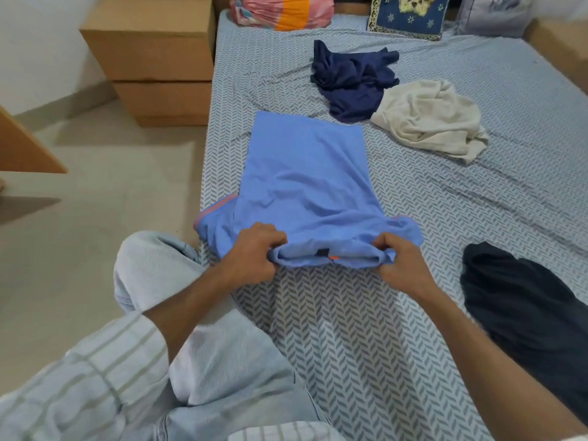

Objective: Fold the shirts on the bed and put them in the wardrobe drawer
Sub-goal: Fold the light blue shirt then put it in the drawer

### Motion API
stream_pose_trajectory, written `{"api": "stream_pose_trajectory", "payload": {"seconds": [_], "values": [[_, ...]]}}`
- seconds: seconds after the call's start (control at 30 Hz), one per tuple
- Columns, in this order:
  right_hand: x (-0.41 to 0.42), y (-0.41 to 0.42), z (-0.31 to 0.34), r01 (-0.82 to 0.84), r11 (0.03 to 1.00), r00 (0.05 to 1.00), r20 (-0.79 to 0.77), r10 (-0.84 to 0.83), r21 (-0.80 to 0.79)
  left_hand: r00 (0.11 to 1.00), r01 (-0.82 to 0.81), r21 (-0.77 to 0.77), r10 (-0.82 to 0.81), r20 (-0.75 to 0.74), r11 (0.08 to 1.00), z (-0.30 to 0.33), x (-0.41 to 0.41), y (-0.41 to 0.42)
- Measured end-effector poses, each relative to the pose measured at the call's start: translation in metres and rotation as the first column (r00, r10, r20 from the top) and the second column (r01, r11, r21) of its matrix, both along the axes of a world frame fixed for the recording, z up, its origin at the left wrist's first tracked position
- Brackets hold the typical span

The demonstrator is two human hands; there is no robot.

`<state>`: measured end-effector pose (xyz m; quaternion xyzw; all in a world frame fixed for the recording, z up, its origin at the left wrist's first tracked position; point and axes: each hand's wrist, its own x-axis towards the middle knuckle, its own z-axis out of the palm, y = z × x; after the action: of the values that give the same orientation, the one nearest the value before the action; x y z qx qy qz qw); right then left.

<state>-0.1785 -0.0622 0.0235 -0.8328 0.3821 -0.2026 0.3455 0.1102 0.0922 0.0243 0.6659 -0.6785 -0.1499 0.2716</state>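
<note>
Bed point(413, 329): herringbone sheet, beige floor beside its left edge.
Blue shirt point(305, 186): near left edge, its near end pinched by left hand point(254, 253) and right hand point(401, 262).

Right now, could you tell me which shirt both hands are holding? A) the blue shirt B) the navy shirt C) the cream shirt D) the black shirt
A: the left hand and right hand each pinch the near edge of the blue shirt, spread flat on the bed.

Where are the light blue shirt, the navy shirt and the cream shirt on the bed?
light blue shirt point(305, 176): head view, flat middle of its body.
navy shirt point(353, 81): head view, centre of the crumpled heap.
cream shirt point(429, 119): head view, centre of the crumpled heap.
</note>
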Motion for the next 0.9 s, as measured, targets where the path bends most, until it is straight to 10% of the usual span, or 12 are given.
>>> {"api": "stream_pose_trajectory", "payload": {"seconds": [0.17,0.3,0.47,0.9], "values": [[-0.028,0.037,-0.041,-0.347,0.890,0.896,-0.385,0.222,-0.295,0.750,0.352,0.244,-0.428,0.505,0.904,-0.015,-0.018,0.025],[-0.045,0.055,-0.051,-0.368,0.899,0.846,-0.487,0.218,-0.237,0.806,0.201,0.594,-0.476,0.351,0.779,-0.011,-0.033,0.021],[-0.029,0.066,-0.053,-0.191,0.919,0.947,-0.311,0.079,-0.346,0.896,0.126,0.598,-0.350,0.275,0.792,-0.016,-0.044,0.014],[-0.033,0.084,-0.066,-0.356,0.901,0.927,-0.216,0.307,-0.248,0.856,0.225,0.652,-0.466,0.223,0.724,-0.027,-0.055,0.016]]}}
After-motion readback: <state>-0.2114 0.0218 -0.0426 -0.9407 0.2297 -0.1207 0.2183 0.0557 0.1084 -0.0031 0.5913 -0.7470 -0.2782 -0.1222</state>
